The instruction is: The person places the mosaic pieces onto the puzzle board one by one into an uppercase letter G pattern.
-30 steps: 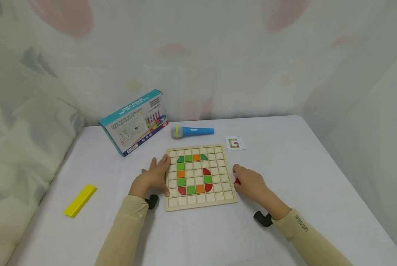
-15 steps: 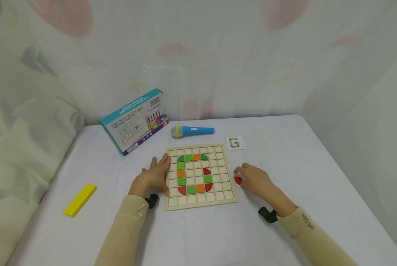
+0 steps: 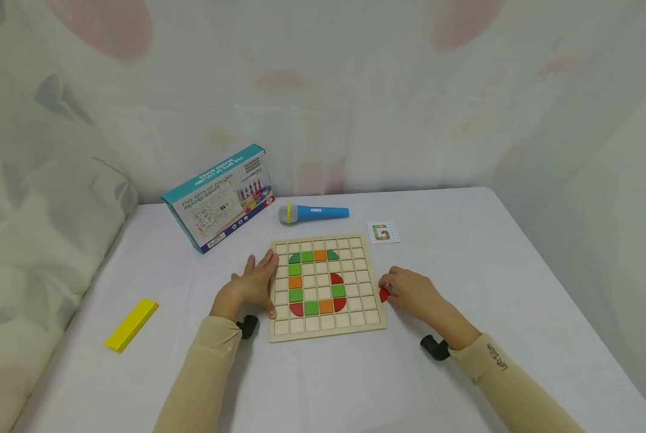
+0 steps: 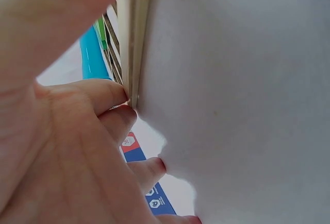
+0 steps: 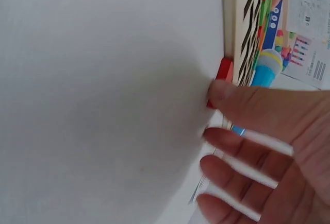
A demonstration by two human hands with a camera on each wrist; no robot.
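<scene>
In the head view, my left hand [image 3: 249, 287] rests at the left edge of the wooden grid board [image 3: 328, 337], fingers spread. The left wrist view shows fingertips against the board's rim [image 4: 135, 44]. On the board, green, orange and red tiles form a G-like figure, including a green square [image 3: 338, 290] and a red rounded tile [image 3: 336, 278]. Just off its right edge, my right hand [image 3: 411, 293] pinches a loose red tile [image 3: 384, 294]. In the right wrist view, my thumb covers part of that red tile [image 5: 225, 69]; the finger opposite is mostly hidden.
A small card with a G pattern [image 3: 383, 232] lies behind the right hand. Beyond the board lie a blue toy microphone [image 3: 323, 213] and a standing cardboard box [image 3: 222, 198]. A yellow bar [image 3: 131, 325] lies at the left of the white table [image 3: 323, 385].
My right hand shifted right from the board's edge, baring more of the red tile, then came slightly back left with the tile turned between its fingers. The left hand stays put.
</scene>
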